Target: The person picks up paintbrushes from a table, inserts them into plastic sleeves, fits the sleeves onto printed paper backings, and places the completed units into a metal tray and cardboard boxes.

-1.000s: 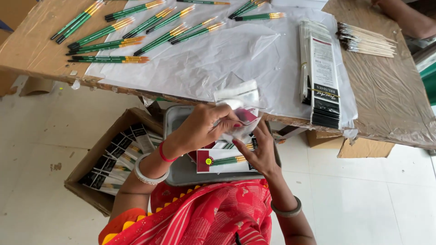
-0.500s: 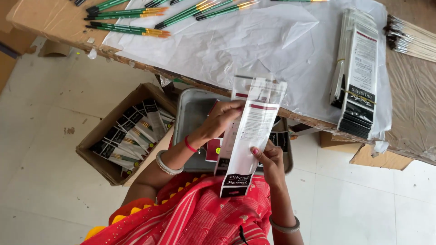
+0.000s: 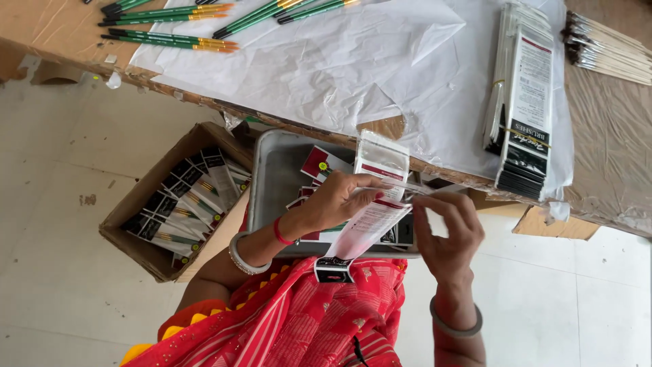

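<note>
My left hand grips a long clear packet with a white, red and black printed card inside, held above a grey metal tray on my lap. My right hand pinches the packet's upper right side, at a thin clear strip near its top. The packet's top flap stands up over the table edge. More red-and-white packets lie in the tray.
A cardboard box of packed brush packets stands on the floor at left. On the table lie white paper, green-handled brushes, a banded stack of empty packets and pale-handled brushes at far right.
The packet has been lifted out of the tray and stretched upright between both hands. My right hand has moved from its lower end to its upper right side.
</note>
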